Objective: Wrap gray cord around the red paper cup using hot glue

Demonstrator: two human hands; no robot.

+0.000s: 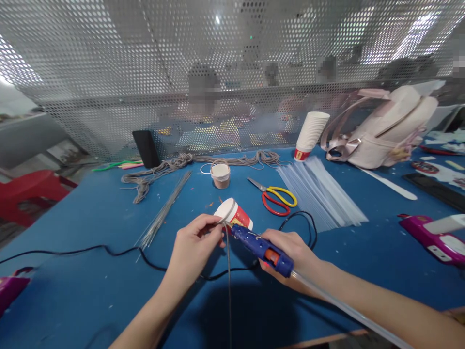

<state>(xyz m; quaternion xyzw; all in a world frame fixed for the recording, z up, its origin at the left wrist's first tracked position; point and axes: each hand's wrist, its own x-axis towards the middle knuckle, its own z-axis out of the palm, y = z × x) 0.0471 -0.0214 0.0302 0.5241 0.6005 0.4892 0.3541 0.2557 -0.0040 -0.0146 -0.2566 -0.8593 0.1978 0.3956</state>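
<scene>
My left hand (pixel 198 242) pinches a grey cord and the rim of a red and white paper cup (pixel 244 216) that lies tilted on its side. The grey cord (pixel 228 281) runs round the rim and hangs down toward the table's front. In my right hand (pixel 290 252) is a blue glue gun (pixel 254 241), its nozzle against the cord at the cup's rim. A long clear glue stick (pixel 345 305) sticks out of the gun's back end. Beyond the cup stands a small cup wrapped in brown cord (pixel 221 177). Scissors (pixel 276 198) with red and yellow handles lie to the right.
A stack of paper cups (pixel 310 135), clear plastic strips (pixel 319 194) and a pink backpack (pixel 388 126) are at the right. Bundled grey cord (pixel 156 172), thin wires (pixel 165 211) and a black phone-like slab (pixel 146 149) lie left. A black cable (pixel 119 252) crosses the blue table (pixel 72 223).
</scene>
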